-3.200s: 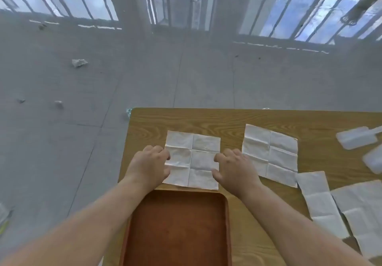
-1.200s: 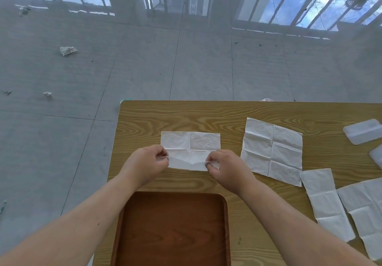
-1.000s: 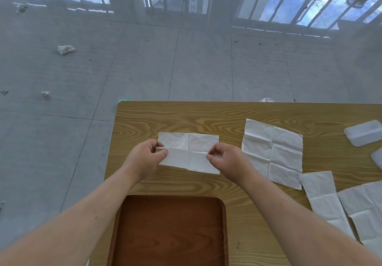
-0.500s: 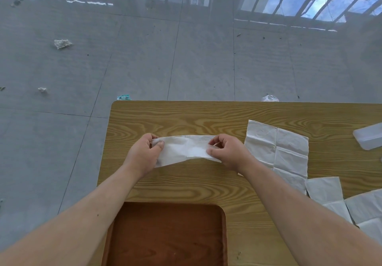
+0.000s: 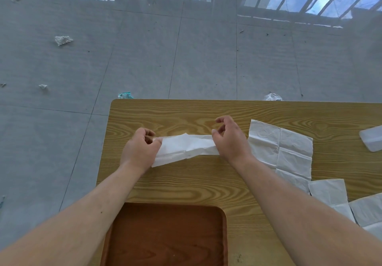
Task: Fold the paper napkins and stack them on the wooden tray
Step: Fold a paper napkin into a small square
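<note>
A white paper napkin [image 5: 186,147], folded into a narrow strip, lies across the wooden table [image 5: 186,185] between my hands. My left hand [image 5: 140,152] pinches its left end. My right hand [image 5: 232,141] holds the right end under thumb and palm, with its index and middle fingers curled up off the paper. The empty wooden tray [image 5: 165,236] sits at the near edge, below both hands.
An unfolded creased napkin [image 5: 283,152] lies just right of my right hand. More napkins [image 5: 328,191] lie at the lower right. A clear plastic lid [image 5: 372,139] sits at the right edge. Crumpled paper scraps [image 5: 63,40] lie on the grey floor beyond the table's left edge.
The flat napkin was folded in half, then over again into a narrow strip. My right hand's fingers have just lifted off the strip's right end.
</note>
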The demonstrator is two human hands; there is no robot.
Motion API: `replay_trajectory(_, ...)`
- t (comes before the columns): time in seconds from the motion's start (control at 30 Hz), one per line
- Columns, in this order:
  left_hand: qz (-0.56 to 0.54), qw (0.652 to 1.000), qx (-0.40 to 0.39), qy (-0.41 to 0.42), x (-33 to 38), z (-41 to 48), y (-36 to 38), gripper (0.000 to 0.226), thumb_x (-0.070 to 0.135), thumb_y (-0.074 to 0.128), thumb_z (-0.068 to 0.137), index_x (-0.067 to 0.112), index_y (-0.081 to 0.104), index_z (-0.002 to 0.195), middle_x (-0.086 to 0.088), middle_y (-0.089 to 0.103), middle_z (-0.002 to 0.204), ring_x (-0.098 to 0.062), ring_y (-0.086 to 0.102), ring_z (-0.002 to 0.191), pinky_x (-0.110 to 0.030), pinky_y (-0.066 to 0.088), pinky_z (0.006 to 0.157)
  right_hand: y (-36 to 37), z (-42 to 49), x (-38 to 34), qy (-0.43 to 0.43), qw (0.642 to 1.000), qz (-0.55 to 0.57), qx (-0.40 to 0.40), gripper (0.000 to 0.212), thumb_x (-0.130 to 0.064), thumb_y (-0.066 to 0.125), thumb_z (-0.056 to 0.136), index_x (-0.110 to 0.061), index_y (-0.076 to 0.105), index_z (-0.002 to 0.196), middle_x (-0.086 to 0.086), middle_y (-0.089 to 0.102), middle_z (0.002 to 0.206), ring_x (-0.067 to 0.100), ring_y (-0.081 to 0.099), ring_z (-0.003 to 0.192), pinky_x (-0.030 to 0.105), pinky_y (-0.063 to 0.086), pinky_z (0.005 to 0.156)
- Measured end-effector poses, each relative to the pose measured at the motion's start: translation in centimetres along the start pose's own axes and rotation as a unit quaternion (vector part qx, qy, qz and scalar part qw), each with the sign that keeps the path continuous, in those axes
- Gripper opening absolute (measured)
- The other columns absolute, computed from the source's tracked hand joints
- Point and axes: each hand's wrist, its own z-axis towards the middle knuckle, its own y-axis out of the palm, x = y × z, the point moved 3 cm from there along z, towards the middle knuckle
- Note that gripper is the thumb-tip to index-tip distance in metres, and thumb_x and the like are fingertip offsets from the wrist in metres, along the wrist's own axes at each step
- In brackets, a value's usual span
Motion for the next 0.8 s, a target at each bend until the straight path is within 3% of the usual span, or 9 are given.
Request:
replay_trajectory(0.1,0.031,0.997,0.064,0.025,0.5,-0.4,-0.7,0.035,0.049,0.068,0.092,0.030,0.050,0.114,0.008,0.056,0.105,-0.013,0.058,0.088,-0.030,0.048,0.067,-0.4,-0.5,-0.5,-0.023,0.999,-0.028,0.038,0.036,-0.026,0.062,0.099,-0.018,0.055,0.133,-0.008,0.056,0.105,0.015,0.053,0.107,0.033,0.045,0.097)
replay_trajectory(0.2,0.103,0.988,0.098,0.061,1.0,-1.4,-1.5,0.042,0.065,0.057,0.090,0.024,0.052,0.096,0.006,0.058,0.090,-0.014,0.057,0.075,-0.032,0.047,0.059,-0.7,-1.4,-0.6,-0.019,0.997,-0.040,0.066,0.035,-0.036,0.060,0.099,-0.015,0.056,0.126,-0.005,0.056,0.107,0.016,0.054,0.105,0.034,0.048,0.091)
replay_trajectory(0.27,0.162,0.985,0.046,0.030,0.6,-1.9,-1.7,0.067,0.085,0.036,0.087,0.021,0.054,0.076,0.006,0.060,0.068,-0.014,0.055,0.058,-0.029,0.042,0.049,-0.8,-2.1,0.0,0.021,0.996,-0.069,0.043,0.038,-0.053,0.054,0.098,-0.018,0.059,0.110,-0.007,0.061,0.097,0.015,0.059,0.091,0.034,0.049,0.074)
replay_trajectory(0.33,0.204,0.978,-0.028,-0.031,-0.3,-2.5,-2.0,0.088,0.100,0.019,0.077,0.018,0.050,0.061,0.007,0.053,0.054,-0.015,0.048,0.047,-0.030,0.037,0.043,-0.8,-2.7,1.1,0.081,0.993,-0.089,-0.010,0.054,-0.073,0.044,0.093,-0.021,0.059,0.091,-0.007,0.066,0.084,0.015,0.061,0.077,0.034,0.046,0.061)
replay_trajectory(0.43,0.256,0.954,-0.139,-0.072,-1.3,-3.3,-2.0,0.106,0.112,0.016,0.060,0.017,0.063,0.066,0.004,0.065,0.059,-0.016,0.061,0.054,-0.035,0.050,0.050,-0.9,-3.8,2.2,0.127,0.985,-0.093,-0.076,0.080,-0.096,0.034,0.080,-0.020,0.058,0.078,-0.006,0.065,0.067,0.014,0.060,0.064,0.031,0.040,0.052)
replay_trajectory(0.53,0.218,0.957,-0.179,-0.062,-2.3,-3.9,-2.0,0.092,0.111,0.043,0.051,0.026,0.066,0.075,0.010,0.069,0.066,-0.012,0.064,0.063,-0.031,0.048,0.055,-1.0,-4.7,2.8,0.136,0.981,-0.089,-0.111,0.090,-0.105,0.034,0.066,-0.020,0.062,0.077,-0.007,0.065,0.065,0.013,0.061,0.063,0.030,0.041,0.053)
replay_trajectory(0.6,0.173,0.965,-0.191,-0.044,-2.7,-4.2,-2.0,0.071,0.099,0.064,0.054,0.033,0.069,0.079,0.013,0.071,0.070,-0.007,0.066,0.067,-0.027,0.046,0.055,-1.1,-5.3,3.5,0.152,0.980,-0.045,-0.120,0.081,-0.102,0.045,0.067,-0.024,0.065,0.080,-0.008,0.067,0.065,0.011,0.062,0.063,0.028,0.044,0.055)
replay_trajectory(0.7,0.138,0.974,-0.180,0.000,-2.7,-4.3,-1.6,0.043,0.075,0.079,0.067,0.036,0.068,0.082,0.015,0.070,0.072,-0.005,0.064,0.066,-0.025,0.046,0.055,-0.9,-5.8,4.2,0.146,0.981,0.017,-0.128,0.047,-0.076,0.070,0.080,-0.030,0.069,0.087,-0.010,0.071,0.069,0.002,0.063,0.060,0.028,0.052,0.057)
replay_trajectory(0.8,0.135,0.980,-0.139,0.035,-2.5,-4.3,-1.4,0.032,0.063,0.081,0.077,0.035,0.065,0.081,0.014,0.067,0.070,-0.006,0.061,0.064,-0.025,0.043,0.055,-0.5,-6.1,4.1,0.101,0.987,0.017,-0.121,0.023,-0.051,0.076,0.086,-0.032,0.066,0.093,-0.012,0.063,0.065,0.001,0.058,0.057,0.029,0.052,0.060)
